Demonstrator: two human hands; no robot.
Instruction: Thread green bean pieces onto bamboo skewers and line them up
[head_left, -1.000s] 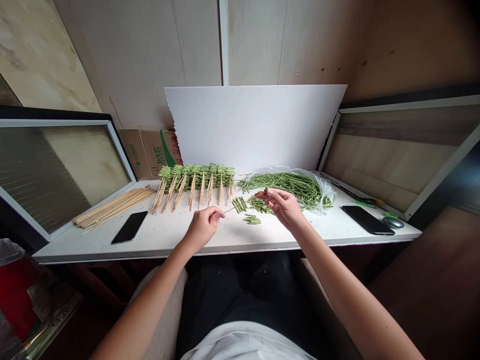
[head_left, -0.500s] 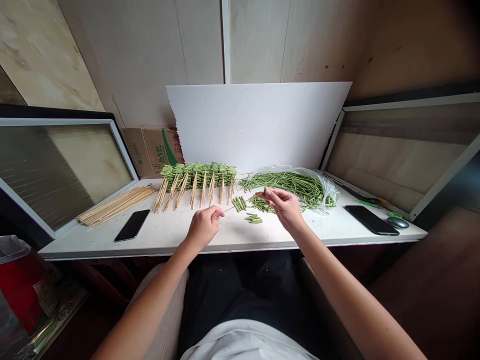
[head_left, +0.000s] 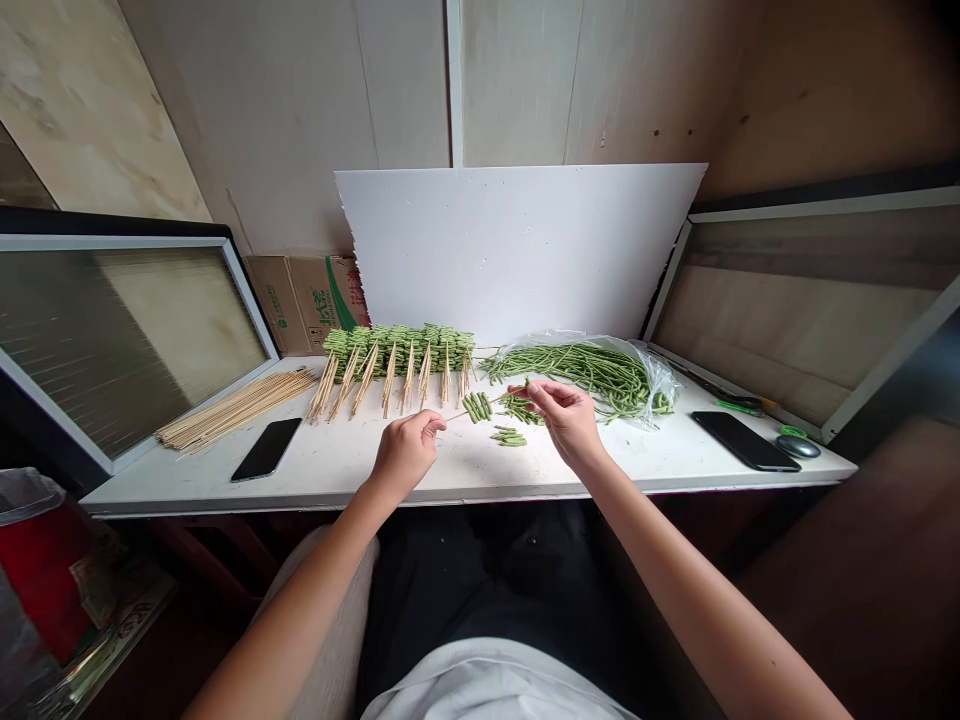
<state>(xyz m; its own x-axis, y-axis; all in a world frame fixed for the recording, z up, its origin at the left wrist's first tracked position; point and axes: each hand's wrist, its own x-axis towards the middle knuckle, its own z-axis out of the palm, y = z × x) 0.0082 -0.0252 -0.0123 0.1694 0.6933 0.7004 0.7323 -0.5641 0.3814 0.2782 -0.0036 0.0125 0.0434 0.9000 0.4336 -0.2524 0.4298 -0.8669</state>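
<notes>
Left hand [head_left: 406,458] clenched around the near end of a bamboo skewer [head_left: 459,414], fingers curled, skewer angled up and to the right above the white table [head_left: 465,478]. Right hand [head_left: 568,420] raised over the table, thumb and forefinger pinched on a small green bean piece [head_left: 526,386] at the far tip of the skewer. Cut bean pieces [head_left: 477,406] threaded on the skewer, between the 2 hands. Just beyond them, a loose heap of cut beans [head_left: 519,408]; nearer the table edge, a small cluster of cut beans [head_left: 509,437]. Behind the right hand, long whole green beans [head_left: 585,370] lying in a clear plastic bag [head_left: 654,385]. Left of centre, a row of loaded skewers [head_left: 397,352], bean ends against a white foam board [head_left: 517,250], wooden ends toward the person. Farther left, a bundle of bare skewers [head_left: 236,410] near a black smartphone [head_left: 266,449]. At right, a second black smartphone [head_left: 745,441], green-handled scissors [head_left: 739,406] and a small round dark object [head_left: 797,446]. Cardboard box [head_left: 307,305] behind the left edge of the board, between 2 framed glass panels [head_left: 120,340].
</notes>
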